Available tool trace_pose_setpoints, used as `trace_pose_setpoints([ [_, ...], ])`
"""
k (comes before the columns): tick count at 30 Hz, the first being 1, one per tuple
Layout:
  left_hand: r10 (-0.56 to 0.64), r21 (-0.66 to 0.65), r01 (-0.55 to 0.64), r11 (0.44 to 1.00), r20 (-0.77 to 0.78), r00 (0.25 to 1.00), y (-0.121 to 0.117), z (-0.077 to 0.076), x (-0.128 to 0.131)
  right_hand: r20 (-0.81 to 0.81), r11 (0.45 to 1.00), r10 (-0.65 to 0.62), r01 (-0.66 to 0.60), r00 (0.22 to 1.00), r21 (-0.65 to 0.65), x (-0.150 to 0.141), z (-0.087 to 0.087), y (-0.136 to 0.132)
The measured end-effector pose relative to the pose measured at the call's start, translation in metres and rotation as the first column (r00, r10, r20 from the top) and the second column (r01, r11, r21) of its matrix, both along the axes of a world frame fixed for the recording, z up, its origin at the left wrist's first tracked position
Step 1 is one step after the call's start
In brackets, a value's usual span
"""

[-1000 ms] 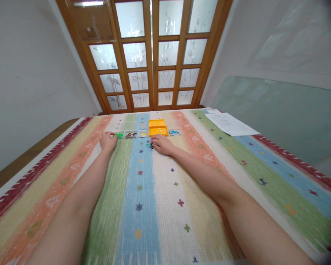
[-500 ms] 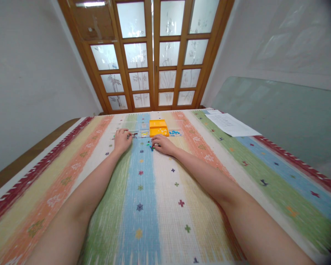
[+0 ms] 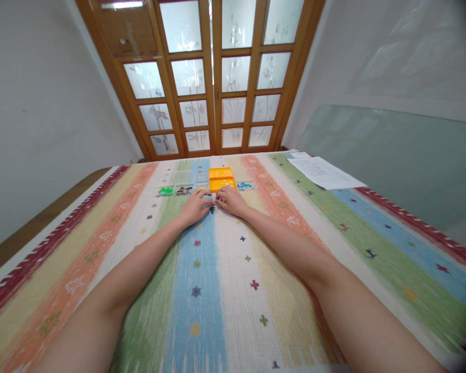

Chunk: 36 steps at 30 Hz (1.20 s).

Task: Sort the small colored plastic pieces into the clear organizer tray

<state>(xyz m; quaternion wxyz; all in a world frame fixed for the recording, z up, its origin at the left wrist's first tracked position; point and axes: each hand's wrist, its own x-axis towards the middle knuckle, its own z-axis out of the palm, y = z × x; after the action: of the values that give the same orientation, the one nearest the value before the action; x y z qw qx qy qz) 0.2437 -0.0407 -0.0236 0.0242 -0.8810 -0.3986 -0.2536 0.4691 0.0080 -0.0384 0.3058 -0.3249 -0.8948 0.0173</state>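
Note:
My left hand [image 3: 196,206] and my right hand [image 3: 231,201] meet close together at the middle of the table, just in front of a yellow-orange box [image 3: 220,172] with its lid up. Both hands have curled fingers pressed together; what they hold, if anything, is hidden or too small to name. Between and just below the fingertips lie small dark, blue and green pieces [image 3: 213,210]. Left of the box, clear trays hold green pieces [image 3: 165,191], brown pieces [image 3: 184,190] and yellow pieces [image 3: 202,188]. White pieces lie in the box, and blue pieces [image 3: 244,185] sit to its right.
A striped tablecloth [image 3: 196,321] covers the table. Sheets of printed paper [image 3: 326,173] lie at the far right. Beyond the table's back edge stand wooden doors with glass panes [image 3: 233,111], and a pale glass panel [image 3: 392,155] leans at the right wall.
My left hand has moved right, from the brown pieces' tray to beside my right hand, uncovering the green and brown pieces. My right hand has stayed nearly in place.

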Motion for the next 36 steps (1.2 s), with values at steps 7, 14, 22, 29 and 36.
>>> trace_pose_setpoints([
  [7,-0.013,-0.026,0.012,1.0,-0.038,0.999,0.001,-0.003,-0.002,-0.006,1.0,-0.02,0.02,1.0,-0.01,0.001,0.0,0.0],
  [14,0.032,-0.042,-0.033,0.999,-0.028,0.999,0.002,-0.003,-0.007,-0.025,1.0,-0.006,0.005,1.0,-0.025,0.001,0.001,0.001],
  [22,0.023,-0.064,-0.023,0.998,-0.002,1.0,0.004,-0.001,-0.013,-0.032,1.0,0.002,-0.003,0.999,-0.021,0.002,0.0,0.0],
  [29,0.014,-0.061,-0.014,0.998,0.002,1.0,0.006,-0.001,-0.019,-0.036,1.0,0.006,-0.007,0.999,-0.016,0.002,-0.002,0.002],
  [36,0.011,-0.074,-0.01,0.997,0.019,1.0,0.008,-0.003,-0.02,-0.027,1.0,0.007,-0.008,1.0,-0.03,0.002,-0.002,0.002],
])
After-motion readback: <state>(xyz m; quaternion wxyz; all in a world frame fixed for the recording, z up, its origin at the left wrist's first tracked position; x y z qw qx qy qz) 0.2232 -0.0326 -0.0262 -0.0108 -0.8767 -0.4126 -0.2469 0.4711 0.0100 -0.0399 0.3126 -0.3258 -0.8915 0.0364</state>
